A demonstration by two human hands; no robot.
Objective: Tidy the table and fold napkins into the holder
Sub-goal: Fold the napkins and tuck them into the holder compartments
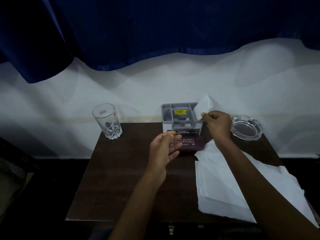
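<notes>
Fingers of the right hand pinch one folded napkin into the right side of the holder at the worktop far edge, the left hand hovers open and empty, and loose napkins along the right edge remain unfolded.

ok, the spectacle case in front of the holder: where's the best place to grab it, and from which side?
Probably across the short width of the spectacle case, near its right half, coming down from above. It lies flat and long, running left to right. The holder stands close behind it and loose napkins lie at its right end, so a top grip looks clearest. The left hand already hovers open over its left end.
</notes>
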